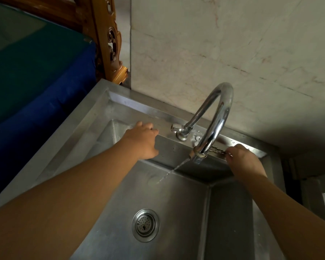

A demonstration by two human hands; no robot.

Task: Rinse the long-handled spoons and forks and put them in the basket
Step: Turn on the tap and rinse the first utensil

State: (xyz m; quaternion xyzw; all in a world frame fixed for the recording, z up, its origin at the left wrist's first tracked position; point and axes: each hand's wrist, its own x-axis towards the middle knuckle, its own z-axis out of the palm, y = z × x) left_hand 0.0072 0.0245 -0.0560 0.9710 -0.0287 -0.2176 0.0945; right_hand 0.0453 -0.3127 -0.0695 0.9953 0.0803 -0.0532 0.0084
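Observation:
My right hand (245, 162) grips a bundle of thin metal cutlery handles (218, 151) at the back right of the steel sink (176, 212). The handles pass behind the spout of the curved chrome faucet (217, 117), and the spoon and fork ends are hidden. A thin stream of water (174, 168) runs slantwise from the spout into the basin. My left hand (143, 141) reaches over the sink's back edge, a short way left of the tap handle (175, 127). It holds nothing and its fingers are loosely bent. No basket is in view.
A round drain strainer (145, 225) sits in the basin floor. A marble wall (223, 53) rises behind the sink. A blue-sided table (36, 87) and a carved wooden post (111, 44) stand to the left. A dark gap lies at the far right.

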